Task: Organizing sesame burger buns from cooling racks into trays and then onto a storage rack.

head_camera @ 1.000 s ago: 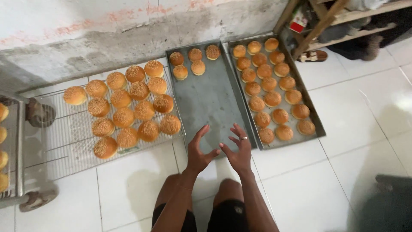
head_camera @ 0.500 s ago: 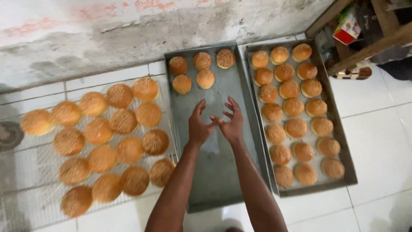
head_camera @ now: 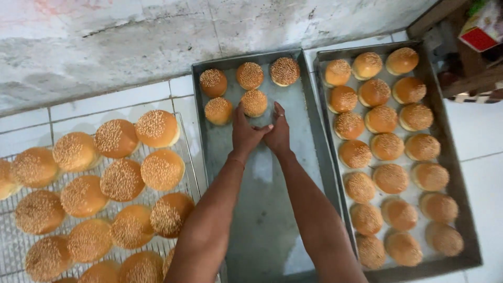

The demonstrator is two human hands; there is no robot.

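**Two hands meet over the middle tray**

While both arms reach forward over the floor, the left hand (head_camera: 245,132) and the right hand (head_camera: 277,133) come together above the middle tray (head_camera: 262,209). This tray is a grey metal rectangle; its long axis runs away from the person toward the wall (head_camera: 131,47), and its far short end almost touches the wall. Five buns sit at that far end, three in the back row and two in front. The nearest bun (head_camera: 254,102) lies just beyond the fingertips of the left hand.

On both hands the fingers are loosely bent and lie close together, not spread wide. The two hands touch each other at the thumb side. I cannot tell if they hold something between them; no bun shows inside the palms. The left fingers (head_camera: 240,112) seem to touch the edge of the nearest bun, but this is not sure.

Just beside, to the right, a second tray (head_camera: 466,230) lies parallel and is full of buns in three columns. To the left, a wire rack (head_camera: 191,157) carries more sesame buns.
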